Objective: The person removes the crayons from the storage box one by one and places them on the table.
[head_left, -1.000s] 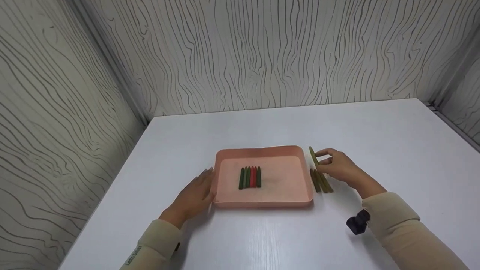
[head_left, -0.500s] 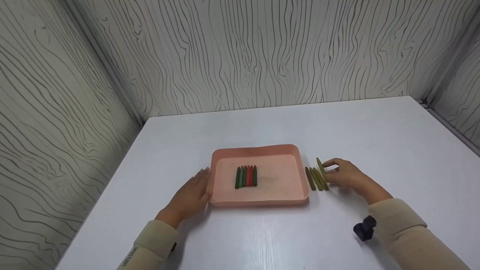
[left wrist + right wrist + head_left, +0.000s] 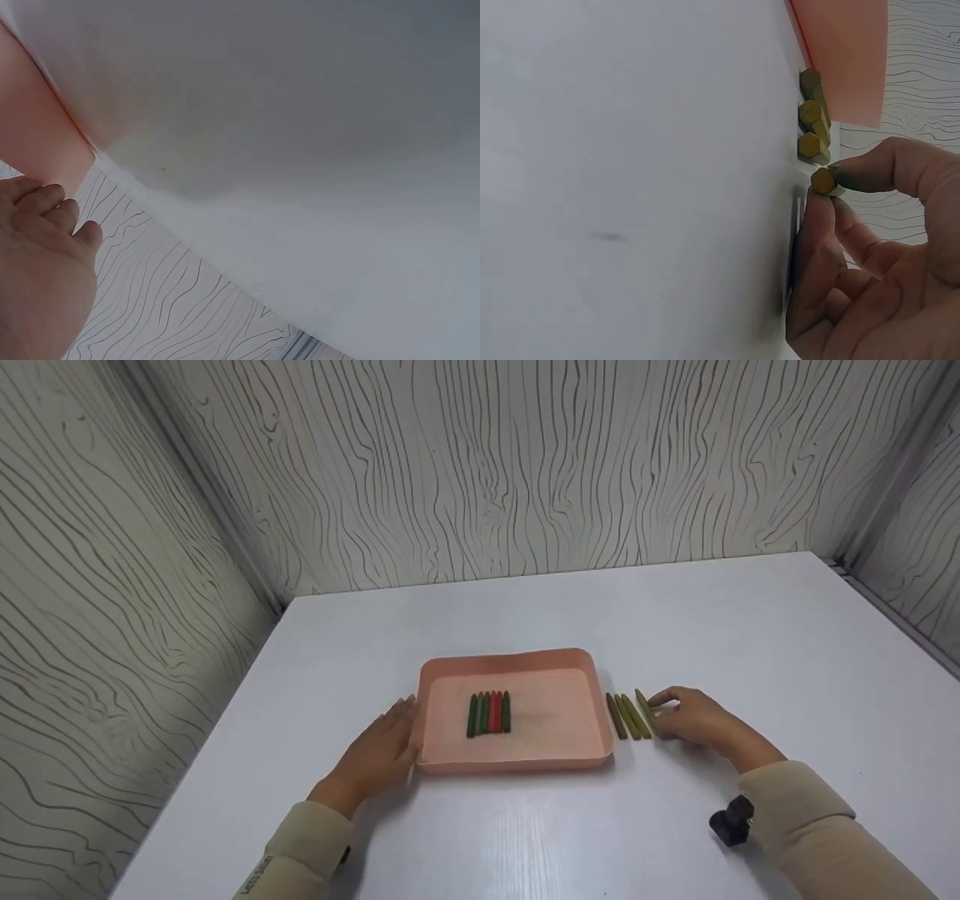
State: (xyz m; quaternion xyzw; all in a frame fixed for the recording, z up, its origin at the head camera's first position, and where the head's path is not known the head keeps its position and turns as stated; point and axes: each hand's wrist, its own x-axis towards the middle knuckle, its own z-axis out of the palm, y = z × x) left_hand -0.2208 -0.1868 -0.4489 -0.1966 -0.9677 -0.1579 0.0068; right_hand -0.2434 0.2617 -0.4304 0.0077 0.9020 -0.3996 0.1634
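Note:
My right hand (image 3: pixel 694 718) pinches an olive-green crayon (image 3: pixel 643 709) between thumb and fingertips, close to the table right of the tray. In the right wrist view its six-sided end (image 3: pixel 823 181) faces the camera. Left of it, 3 similar olive crayons (image 3: pixel 628 716) lie side by side along the tray's right wall. My left hand (image 3: pixel 379 754) lies with extended fingers against the left side of the pink tray (image 3: pixel 517 766). Inside that tray, a tight row of several dark green crayons (image 3: pixel 480 714) includes red ones (image 3: pixel 495 712).
A white table (image 3: pixel 517 840) carries everything. Behind it stands a wood-grain patterned wall (image 3: pixel 480 472), with another panel (image 3: pixel 97 607) at the left. A black device (image 3: pixel 731 821) is fixed beneath my right sleeve cuff.
My right hand has brought the pinched crayon down and to the right of the other olive ones, nearly parallel to them. The left hand has stayed at the tray; the head view shifted slightly.

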